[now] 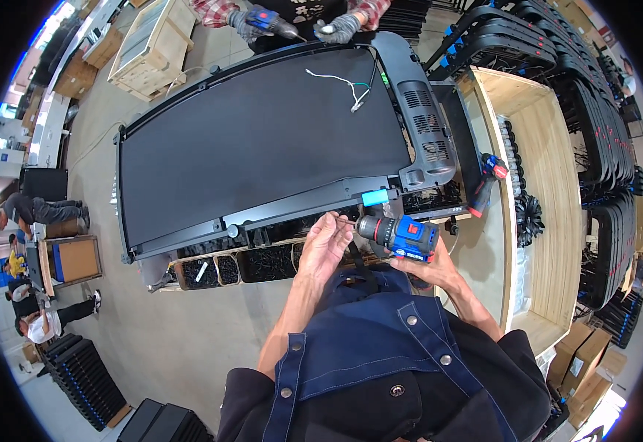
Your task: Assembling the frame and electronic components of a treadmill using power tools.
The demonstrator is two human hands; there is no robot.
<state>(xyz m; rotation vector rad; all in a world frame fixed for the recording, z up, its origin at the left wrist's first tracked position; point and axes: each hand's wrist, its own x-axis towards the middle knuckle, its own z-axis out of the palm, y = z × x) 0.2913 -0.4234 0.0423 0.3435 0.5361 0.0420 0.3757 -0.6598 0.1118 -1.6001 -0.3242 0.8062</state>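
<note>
My right hand [443,269] is wrapped round the grip of a blue and black cordless drill [412,234], its chuck turned to the left. At the end of the thin bit [346,221], my left hand [324,247] is closed, thumb and fingertips pinched; any small piece between them is too small to name. Just beyond lies a treadmill deck with a black running belt [262,140]. A dark grey motor cover [439,140] spans its right end. On the near side rail [285,214] sits a bright blue piece [374,197]. Loose white and green cables [353,87] rest on the belt.
Trays of black hardware [266,263] sit under the deck's near side. A second drill [489,180] stands right, by a wooden crate [550,191]. Across the deck, a co-worker's gloved hands [338,29] are beside another drill [271,22]. Stacked black frames [605,132] line the right.
</note>
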